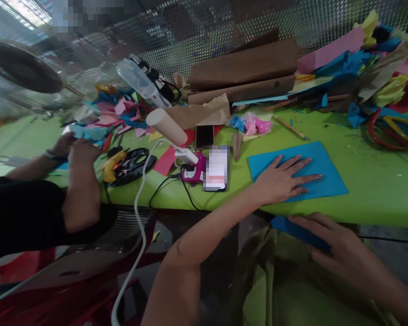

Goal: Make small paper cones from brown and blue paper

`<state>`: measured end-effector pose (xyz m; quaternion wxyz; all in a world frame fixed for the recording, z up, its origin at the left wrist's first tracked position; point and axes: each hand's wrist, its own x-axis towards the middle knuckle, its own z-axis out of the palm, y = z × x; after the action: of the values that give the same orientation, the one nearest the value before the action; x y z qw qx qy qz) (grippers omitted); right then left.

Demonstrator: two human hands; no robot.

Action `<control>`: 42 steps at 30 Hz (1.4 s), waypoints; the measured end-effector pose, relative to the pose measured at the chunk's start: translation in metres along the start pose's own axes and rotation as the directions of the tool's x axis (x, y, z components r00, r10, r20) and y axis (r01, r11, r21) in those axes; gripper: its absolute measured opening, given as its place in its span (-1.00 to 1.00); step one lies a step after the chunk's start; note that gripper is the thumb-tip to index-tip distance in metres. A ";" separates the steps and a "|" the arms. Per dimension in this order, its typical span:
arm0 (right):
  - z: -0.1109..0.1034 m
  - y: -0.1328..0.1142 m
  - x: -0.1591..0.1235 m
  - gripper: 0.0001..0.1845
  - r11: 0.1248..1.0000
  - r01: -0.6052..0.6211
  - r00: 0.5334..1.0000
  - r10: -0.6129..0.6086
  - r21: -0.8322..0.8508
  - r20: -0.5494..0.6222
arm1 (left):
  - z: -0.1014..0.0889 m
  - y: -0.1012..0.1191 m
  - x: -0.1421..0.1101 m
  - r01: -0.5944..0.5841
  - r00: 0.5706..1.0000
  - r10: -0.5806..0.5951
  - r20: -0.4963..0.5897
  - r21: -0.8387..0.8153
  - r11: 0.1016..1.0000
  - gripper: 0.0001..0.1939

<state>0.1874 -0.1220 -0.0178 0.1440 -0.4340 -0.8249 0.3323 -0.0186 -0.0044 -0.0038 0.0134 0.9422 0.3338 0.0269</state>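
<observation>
My left hand (282, 179) lies flat on a sheet of blue paper (321, 163) on the green table, its fingers spread. Below the table edge, over my lap, my right hand (336, 240) is closed around a folded strip of blue paper (299, 232). The strip's left end sticks out past the fingers. A phone with a lit screen (216, 167) lies to the left of the blue sheet. Just beyond the sheet rests a pencil-like wooden stick (290, 128).
At left a co-worker's hands (76, 147) work beside scissors (131, 165) and paper scraps. A purple power strip (193, 172) with a white cable sits mid-table. Brown paper rolls (241, 68) lie along the mesh wall. Red-and-yellow-handled scissors (391, 131) are at right.
</observation>
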 end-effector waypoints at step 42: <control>-0.126 0.098 0.096 -0.52 0.930 -0.117 0.822 0.288 0.348 -0.492 | -0.020 -0.068 0.026 0.271 0.810 -0.587 -0.001 -0.886 0.376 -0.67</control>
<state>0.2590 0.0487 0.0047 0.3961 -0.5681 -0.6396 0.3335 -0.0427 0.0651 0.0142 0.4287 0.6677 0.5088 0.3340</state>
